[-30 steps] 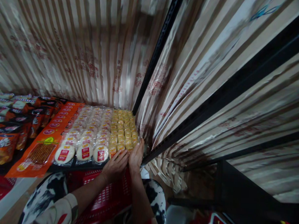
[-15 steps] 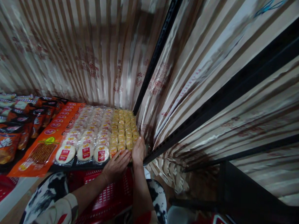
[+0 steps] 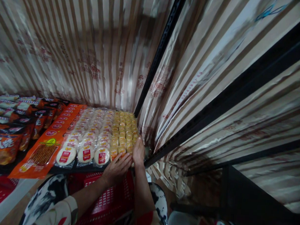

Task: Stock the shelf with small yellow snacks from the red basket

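Rows of small yellow wrapped snacks (image 3: 122,133) stand packed at the right end of a dark shelf (image 3: 63,170). My left hand (image 3: 117,169) lies against the front of these rows, fingers stretched out together. Along their right side rests my right hand (image 3: 138,152), its fingers straight and pressed flat to the edge. Neither hand is wrapped round anything. Left of the yellow snacks are rows of round white crackers (image 3: 85,153) in clear wrappers with red labels. Beside those lies an orange bag of stick snacks (image 3: 42,156).
Black-and-orange snack bags (image 3: 4,142) fill the shelf's left end. A red basket (image 3: 106,198) sits below my arms. A black shelf post (image 3: 157,59) and a slanting black beam (image 3: 230,86) rise at the right, before a striped curtain (image 3: 98,50).
The view has shifted very slightly. Both hands stay against the yellow snacks, with only tiny changes in finger position.
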A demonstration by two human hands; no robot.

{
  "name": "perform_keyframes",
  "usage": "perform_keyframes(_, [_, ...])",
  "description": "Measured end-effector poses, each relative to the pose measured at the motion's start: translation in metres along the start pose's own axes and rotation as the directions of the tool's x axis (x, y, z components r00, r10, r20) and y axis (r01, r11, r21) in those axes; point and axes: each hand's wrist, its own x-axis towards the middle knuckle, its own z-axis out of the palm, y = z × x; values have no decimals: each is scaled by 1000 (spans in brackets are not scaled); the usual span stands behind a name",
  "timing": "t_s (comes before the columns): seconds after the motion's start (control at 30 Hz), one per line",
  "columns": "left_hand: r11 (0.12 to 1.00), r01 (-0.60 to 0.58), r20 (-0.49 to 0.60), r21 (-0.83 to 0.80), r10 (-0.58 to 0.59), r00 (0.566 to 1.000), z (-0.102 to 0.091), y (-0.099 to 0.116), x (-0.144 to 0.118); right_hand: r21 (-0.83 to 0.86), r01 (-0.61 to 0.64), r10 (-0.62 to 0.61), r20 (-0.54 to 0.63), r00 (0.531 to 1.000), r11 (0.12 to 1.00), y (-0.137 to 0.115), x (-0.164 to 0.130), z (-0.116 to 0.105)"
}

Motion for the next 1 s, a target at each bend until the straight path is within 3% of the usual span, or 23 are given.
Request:
perform_keyframes(0.2, [999,-20,28,28,19,999,-1,-1,0,-56,-27,23,-61,998,998,-9,12,-2])
perform_keyframes(0.47, [999,-53,99,10,52,994,3,1,0,-150,-78,80,10,997,986,-22,11,2])
perform_keyframes(0.67, [998,-64,133,13,62,989,-3,-1,3,-267,-72,66,-32,997,961,-31,28,-2])
perform_keyframes(1.0, [999,-28,143,-24,31,989,-6,-1,5,-297,-128,180,155,971,946,-37,52,2])
